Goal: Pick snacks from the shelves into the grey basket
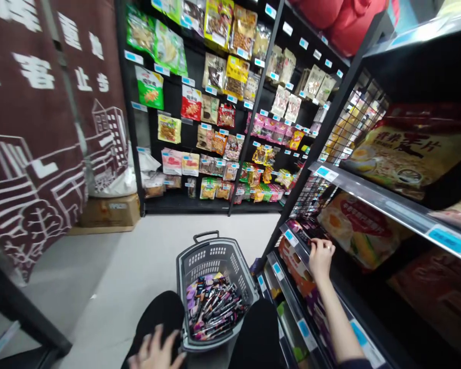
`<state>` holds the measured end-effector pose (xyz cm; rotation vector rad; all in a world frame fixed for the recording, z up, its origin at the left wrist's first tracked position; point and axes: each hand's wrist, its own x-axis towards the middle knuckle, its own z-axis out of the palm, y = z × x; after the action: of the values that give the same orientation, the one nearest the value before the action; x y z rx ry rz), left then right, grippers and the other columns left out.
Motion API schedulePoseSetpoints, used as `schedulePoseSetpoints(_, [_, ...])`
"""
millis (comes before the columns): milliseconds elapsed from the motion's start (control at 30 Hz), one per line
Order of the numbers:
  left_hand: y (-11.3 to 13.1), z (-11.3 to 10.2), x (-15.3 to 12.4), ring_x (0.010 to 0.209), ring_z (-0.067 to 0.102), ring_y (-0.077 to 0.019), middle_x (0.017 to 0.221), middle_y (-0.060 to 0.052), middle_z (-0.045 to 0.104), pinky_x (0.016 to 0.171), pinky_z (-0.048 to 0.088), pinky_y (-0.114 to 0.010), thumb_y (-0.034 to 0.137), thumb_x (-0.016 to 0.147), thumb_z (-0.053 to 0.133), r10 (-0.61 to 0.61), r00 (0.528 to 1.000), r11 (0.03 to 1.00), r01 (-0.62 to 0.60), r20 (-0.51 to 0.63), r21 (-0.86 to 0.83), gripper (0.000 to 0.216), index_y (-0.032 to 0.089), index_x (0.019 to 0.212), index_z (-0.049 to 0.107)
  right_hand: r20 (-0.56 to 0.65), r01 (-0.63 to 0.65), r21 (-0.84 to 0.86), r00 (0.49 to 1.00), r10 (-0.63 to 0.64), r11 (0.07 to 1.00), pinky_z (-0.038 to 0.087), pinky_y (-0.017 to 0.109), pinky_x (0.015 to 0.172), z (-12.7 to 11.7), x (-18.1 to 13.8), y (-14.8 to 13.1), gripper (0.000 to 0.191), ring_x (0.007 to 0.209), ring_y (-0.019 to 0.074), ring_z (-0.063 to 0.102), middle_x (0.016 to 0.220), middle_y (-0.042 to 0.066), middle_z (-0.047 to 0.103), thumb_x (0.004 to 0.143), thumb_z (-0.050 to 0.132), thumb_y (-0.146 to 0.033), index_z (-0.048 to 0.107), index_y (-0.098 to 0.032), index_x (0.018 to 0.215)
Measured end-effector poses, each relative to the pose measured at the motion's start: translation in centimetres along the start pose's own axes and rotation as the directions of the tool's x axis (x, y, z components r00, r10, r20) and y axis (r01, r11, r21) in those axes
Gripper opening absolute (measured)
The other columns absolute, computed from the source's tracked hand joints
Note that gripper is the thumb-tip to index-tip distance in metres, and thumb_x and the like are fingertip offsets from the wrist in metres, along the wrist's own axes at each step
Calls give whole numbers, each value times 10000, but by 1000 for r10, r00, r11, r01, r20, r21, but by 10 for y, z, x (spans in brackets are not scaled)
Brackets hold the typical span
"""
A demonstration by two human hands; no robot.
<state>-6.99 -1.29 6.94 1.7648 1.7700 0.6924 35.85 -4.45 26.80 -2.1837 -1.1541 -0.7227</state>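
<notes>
My right hand [321, 256] reaches onto a low shelf [292, 245] on the right, fingers curled over small dark packets [305, 230] at the shelf's front edge. Whether it grips one is hidden. My left hand [155, 352] rests on my knee at the bottom, fingers spread, holding nothing. Between my knees stands a grey plastic basket [249, 287] with a black handle, filled with several small dark and purple packets [213, 305].
Black shelving [388, 200] on the right carries large cereal bags [403, 154]. A far rack [223, 123] holds many hanging snack bags. A dark red curtain [34, 133] hangs on the left, with a cardboard box [111, 210] below. Pale floor [138, 261] lies ahead.
</notes>
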Motion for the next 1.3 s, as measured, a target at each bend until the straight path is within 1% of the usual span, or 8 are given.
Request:
schedulePoseSetpoints(67, [46,-6,-8,1230,402,-383,1240,-190,540,1006,291,-550,639,591,537,149,931,899,14,334,-438,641,177,1029,616,-163,234,95,962,-217,968,411,409,799,-6,-36,-22,235,887,251,473,866,119,524,871,434,-230,653,-161,921])
schedulePoseSetpoints(167, [103,-20,-12,1055,580,-312,1210,-172,562,857,454,-529,717,749,307,380,680,388,497,626,-776,724,206,1246,435,-278,607,108,778,-563,787,442,384,780,-10,-103,-50,223,842,213,493,796,71,555,838,510,-132,657,-228,975])
schedulePoseSetpoints(267, [117,-27,-7,917,640,-265,1090,-149,594,675,545,-399,617,780,441,368,728,154,565,578,-810,631,187,1241,414,-205,786,159,618,-759,597,450,373,799,-9,-166,-66,343,836,186,524,807,41,612,823,522,-62,631,-284,1060])
schedulePoseSetpoints(400, [80,-11,-7,806,648,-198,950,-77,604,650,559,-306,261,636,743,269,742,339,524,614,-782,472,148,1055,557,-139,646,416,741,-657,640,460,399,831,3,-223,-72,329,891,196,536,864,45,626,813,536,-70,651,-300,1018])
schedulePoseSetpoints(533, [42,21,-10,787,627,-164,970,-60,605,683,554,-290,240,567,783,229,802,395,443,552,-805,393,136,903,607,274,17,699,917,-290,715,450,501,900,30,-248,-71,280,1130,294,479,1200,112,524,782,583,-228,620,-248,1059])
schedulePoseSetpoints(633, [26,42,-8,799,621,-175,1010,-70,605,676,552,-304,298,566,780,207,822,438,407,531,-802,400,136,894,618,655,-544,725,734,-180,422,548,453,746,57,-262,-71,475,877,260,642,1090,109,607,748,611,-384,511,-222,1182])
schedulePoseSetpoints(733, [14,56,-5,843,615,-192,1053,-78,609,712,547,-337,349,583,761,197,825,509,377,530,-774,401,139,902,640,823,-797,568,555,-121,207,570,425,641,82,-279,-72,542,617,220,661,802,57,670,657,683,-479,551,-183,1092])
schedulePoseSetpoints(1300, [1,78,-1,1102,547,-278,1113,-107,660,1002,369,-401,155,512,763,241,720,796,237,651,-557,257,178,767,750,924,-909,369,337,-180,191,365,172,348,105,-289,-56,237,550,148,607,706,-8,588,518,779,-272,618,-165,653])
